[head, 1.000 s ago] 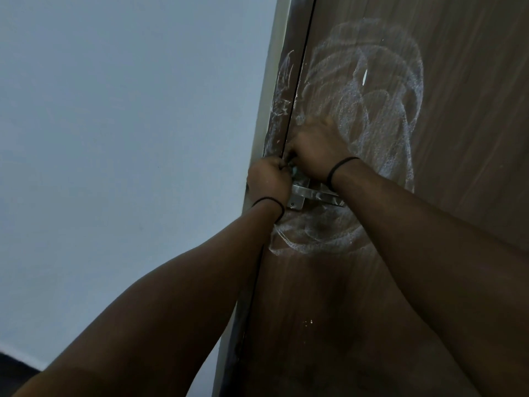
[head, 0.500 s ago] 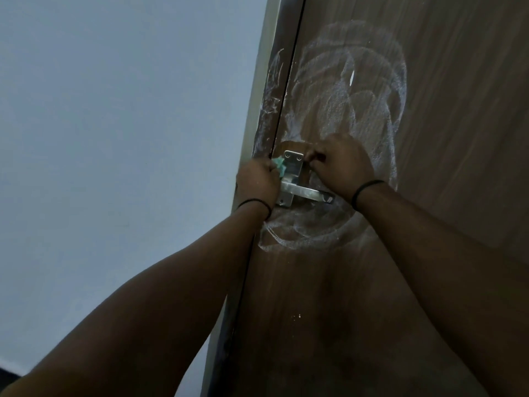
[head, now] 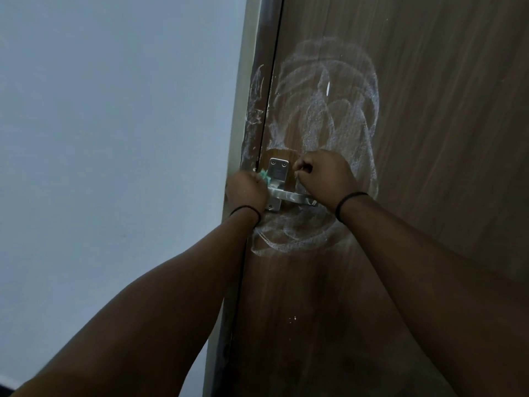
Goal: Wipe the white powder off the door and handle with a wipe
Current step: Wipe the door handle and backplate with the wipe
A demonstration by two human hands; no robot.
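Observation:
A brown wooden door (head: 429,116) carries broad swirls of white powder (head: 329,104) above and below its metal lever handle (head: 289,197). The handle's silver backplate (head: 277,171) shows between my hands. My left hand (head: 246,193) is closed on a small green wipe (head: 264,176), pressed against the left side of the backplate at the door's edge. My right hand (head: 323,176) is a closed fist resting on the door just right of the backplate, above the lever; whether it holds anything I cannot tell.
The door frame (head: 252,104) runs along the door's left edge and bears white smears too. A plain pale wall (head: 114,138) fills the left half of the view. A few white specks (head: 292,319) dot the lower door.
My right hand has slid rightwards off the handle plate, uncovering it. The green wipe in my left hand has come into sight beside the plate.

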